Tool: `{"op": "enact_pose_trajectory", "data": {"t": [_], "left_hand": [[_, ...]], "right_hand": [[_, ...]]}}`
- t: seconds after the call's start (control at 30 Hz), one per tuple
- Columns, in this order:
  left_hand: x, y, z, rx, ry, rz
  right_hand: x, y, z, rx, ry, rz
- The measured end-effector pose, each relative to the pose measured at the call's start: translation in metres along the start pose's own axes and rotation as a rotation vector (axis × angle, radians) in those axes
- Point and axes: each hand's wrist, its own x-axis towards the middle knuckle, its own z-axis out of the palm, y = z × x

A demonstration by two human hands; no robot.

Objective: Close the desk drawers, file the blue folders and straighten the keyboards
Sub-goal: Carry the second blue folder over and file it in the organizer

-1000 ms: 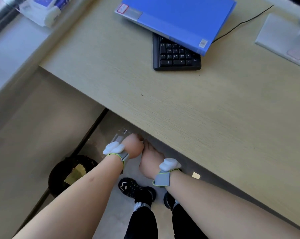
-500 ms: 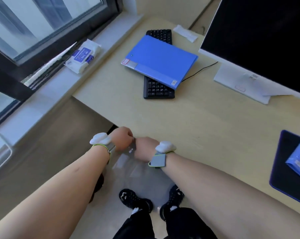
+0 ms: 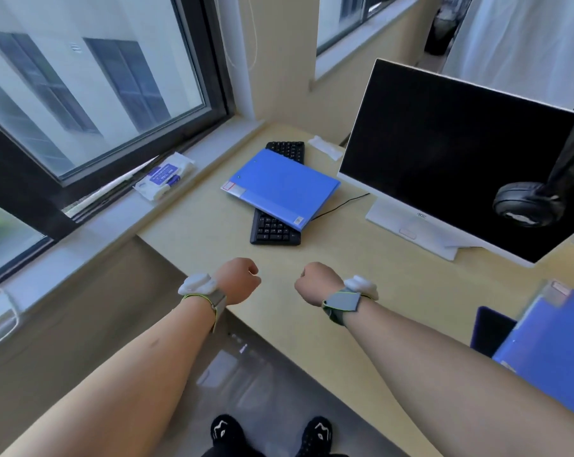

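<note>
A blue folder [image 3: 280,186] lies slanted across a black keyboard [image 3: 274,230] at the far left of the pale wooden desk [image 3: 361,268]. The keyboard runs away from me, only its two ends showing. A second blue folder [image 3: 556,344] lies at the right edge on a dark mat [image 3: 488,329]. My left hand [image 3: 239,280] and my right hand [image 3: 317,282] hover over the desk's near edge, a hand's width apart. Both are curled into fists with nothing in them. No drawer shows in this view.
A dark monitor [image 3: 450,159] on a white stand fills the back right, with black headphones [image 3: 529,204] hanging over its right side. A pack of wipes [image 3: 165,178] lies on the window sill. A thin black cable [image 3: 341,204] runs from keyboard to monitor. My shoes [image 3: 226,430] stand below.
Both hands have come up from under the desk edge to above the desktop and moved apart. My view has tilted up, bringing in the window, monitor and second folder.
</note>
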Motion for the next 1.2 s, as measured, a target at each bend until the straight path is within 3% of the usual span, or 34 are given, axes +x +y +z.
{"op": "enact_pose_trajectory", "data": {"t": [0.2,0.37,0.87,1.2], "left_hand": [[0.006,0.024,0.002,0.005,0.008,0.020],[0.030,0.043,0.002,0.018,0.008,0.054],[0.130,0.064,-0.019,0.071,-0.105,0.104],[0.188,0.044,-0.034,-0.216,-0.105,-0.041]], "right_hand": [[0.008,0.022,-0.024,0.092,0.046,0.040],[0.035,0.031,-0.033,0.389,0.122,0.121],[0.136,0.020,-0.043,0.830,0.118,0.304],[0.193,-0.021,-0.051,0.924,0.244,0.377]]}}
